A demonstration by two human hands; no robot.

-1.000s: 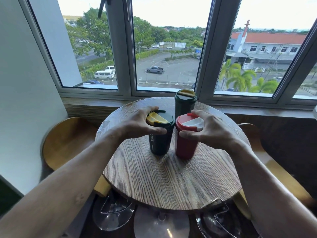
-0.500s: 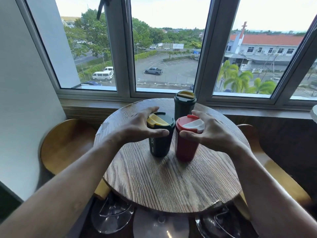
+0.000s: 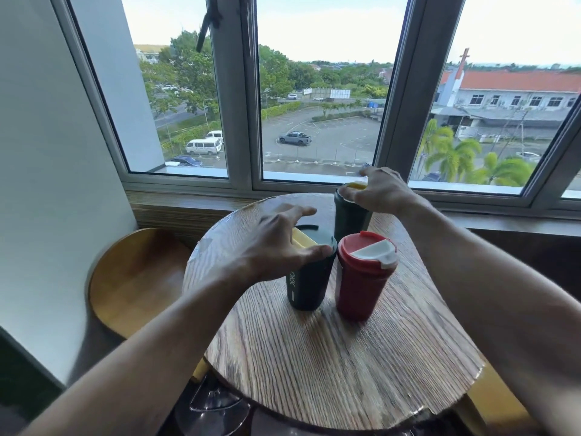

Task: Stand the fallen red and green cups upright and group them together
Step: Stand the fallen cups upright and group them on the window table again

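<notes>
Three lidded cups stand upright on a round wooden table [image 3: 330, 372]. The red cup [image 3: 358, 284] with a white lid flap stands free, with no hand on it. Touching its left side is the near green cup [image 3: 306, 284]. My left hand [image 3: 273, 243] hovers over that cup's lid with fingers spread, and its thumb rests against the rim. Just behind these two, near the table's far edge, stands the far green cup [image 3: 349, 218] with a yellow-topped lid. My right hand [image 3: 383, 191] covers that lid and grips it from above.
A wooden window sill [image 3: 188, 202] and large windows run right behind the table. A round wooden chair seat [image 3: 135, 278] sits low at the left, against a white wall. Metal stool bases [image 3: 213, 410] show under the table's near edge.
My right hand left the red cup and reached back onto the far green cup's lid. My left hand loosened over the near green cup. The view shifted closer.
</notes>
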